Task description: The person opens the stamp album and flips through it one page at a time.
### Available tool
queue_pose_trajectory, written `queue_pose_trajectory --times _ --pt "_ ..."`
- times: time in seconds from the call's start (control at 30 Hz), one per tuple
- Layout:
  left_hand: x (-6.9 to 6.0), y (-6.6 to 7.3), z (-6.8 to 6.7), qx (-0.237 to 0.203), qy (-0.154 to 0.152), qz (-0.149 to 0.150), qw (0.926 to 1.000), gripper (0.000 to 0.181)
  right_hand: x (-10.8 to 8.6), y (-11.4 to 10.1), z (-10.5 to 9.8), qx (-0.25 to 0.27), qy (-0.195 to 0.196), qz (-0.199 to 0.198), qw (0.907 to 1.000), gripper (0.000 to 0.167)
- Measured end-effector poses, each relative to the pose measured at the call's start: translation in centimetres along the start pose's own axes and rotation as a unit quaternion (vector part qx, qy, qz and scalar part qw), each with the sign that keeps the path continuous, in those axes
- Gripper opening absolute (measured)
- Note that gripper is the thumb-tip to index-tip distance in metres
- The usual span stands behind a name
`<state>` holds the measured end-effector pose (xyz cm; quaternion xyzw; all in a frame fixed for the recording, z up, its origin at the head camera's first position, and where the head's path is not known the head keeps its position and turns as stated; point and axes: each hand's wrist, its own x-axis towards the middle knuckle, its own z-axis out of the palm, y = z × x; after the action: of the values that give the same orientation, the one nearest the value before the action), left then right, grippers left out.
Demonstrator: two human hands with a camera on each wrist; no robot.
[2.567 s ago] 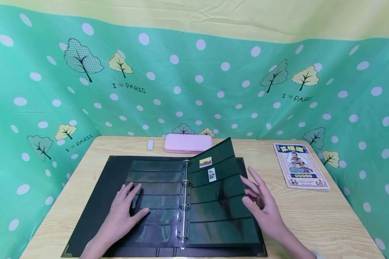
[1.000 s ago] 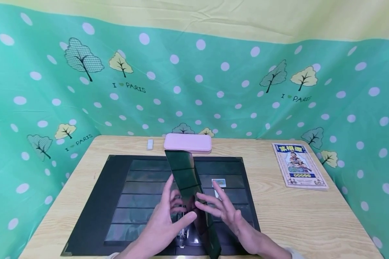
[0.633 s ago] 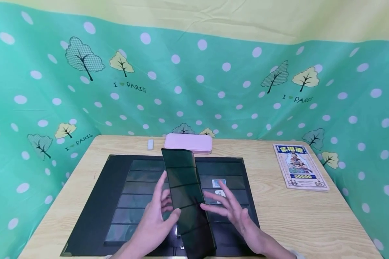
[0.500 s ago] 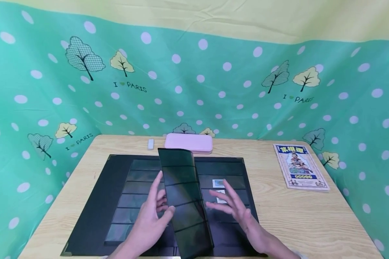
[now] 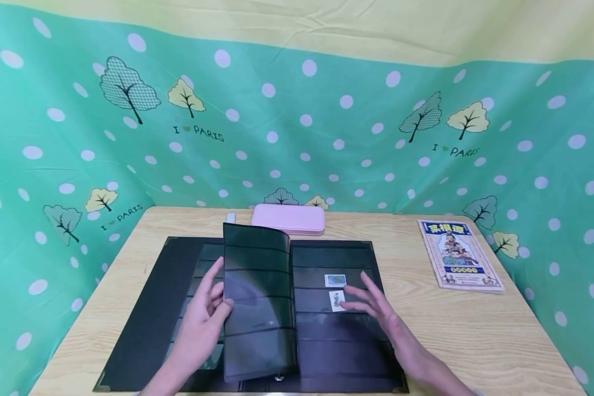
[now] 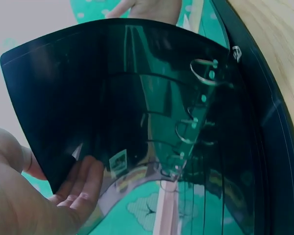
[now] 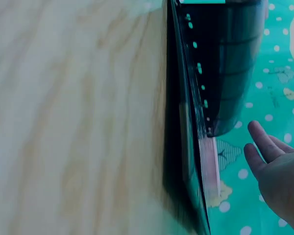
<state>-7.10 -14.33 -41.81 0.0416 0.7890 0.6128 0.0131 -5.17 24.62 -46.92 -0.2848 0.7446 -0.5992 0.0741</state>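
Observation:
A black ring-binder stamp album (image 5: 143, 313) lies spread on the table. My left hand (image 5: 198, 322) pinches the outer edge of a dark pocket page (image 5: 257, 291), which stands raised and curved over the left half. In the left wrist view, fingers (image 6: 85, 188) lie along the page's far side, where a small stamp (image 6: 118, 162) sits in a strip; metal rings (image 6: 203, 73) pass through its holes. My right hand (image 5: 383, 316) hovers over the right-hand page with fingers spread, holding nothing. Near its fingertips are a blue stamp (image 5: 335, 281) and a pale stamp (image 5: 337, 301).
Behind the album stand a pink case (image 5: 288, 219) and a small white block (image 5: 231, 218), partly hidden by the raised page. A booklet (image 5: 459, 254) with a printed cover lies at the right of the wooden table (image 5: 495, 341). Patterned green cloth (image 5: 297, 137) hangs behind.
The page has swung from the right side over the rings to the left. My left hand moved left with its edge, while my right hand came away from it, uncovering the two stamps.

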Motion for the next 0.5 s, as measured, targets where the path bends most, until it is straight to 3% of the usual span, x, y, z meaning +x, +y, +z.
queue_pose_trajectory --times 0.33,0.5 --pt "0.7 -0.9 -1.9 0.03 0.023 0.007 0.9993 0.069 -0.5 1.1 -1.6 -0.066 0.044 -0.006 0.9968 0.063" --pt "0.9 -1.2 -2.9 0.038 0.02 -0.015 0.999 0.068 -0.4 0.9 -2.0 -0.088 0.054 0.019 0.9945 0.06"
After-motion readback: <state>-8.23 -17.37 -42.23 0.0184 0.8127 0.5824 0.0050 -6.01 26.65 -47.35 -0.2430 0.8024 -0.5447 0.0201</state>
